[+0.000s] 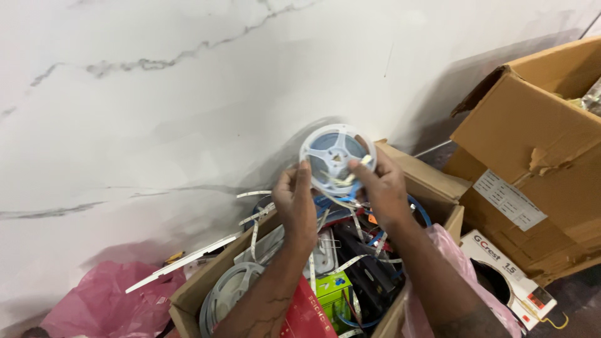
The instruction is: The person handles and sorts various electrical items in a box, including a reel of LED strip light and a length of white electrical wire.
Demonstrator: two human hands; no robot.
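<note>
I hold a white plastic reel (335, 152) with a blue hub up in front of a marbled white wall. My left hand (296, 203) pinches its lower left rim and my right hand (383, 186) grips its right side. A thin white strip (341, 199) trails from the reel down between my hands. Below them stands an open cardboard box (199, 286) stuffed with more strips, cables, a second white reel (229, 289) and a small green box (333, 288).
A large brown cardboard carton (543, 144) leans at the right, with a white and orange box (510, 275) under it. A pink plastic bag (106, 300) lies at the lower left, and another pink bag (457, 263) hangs by my right forearm.
</note>
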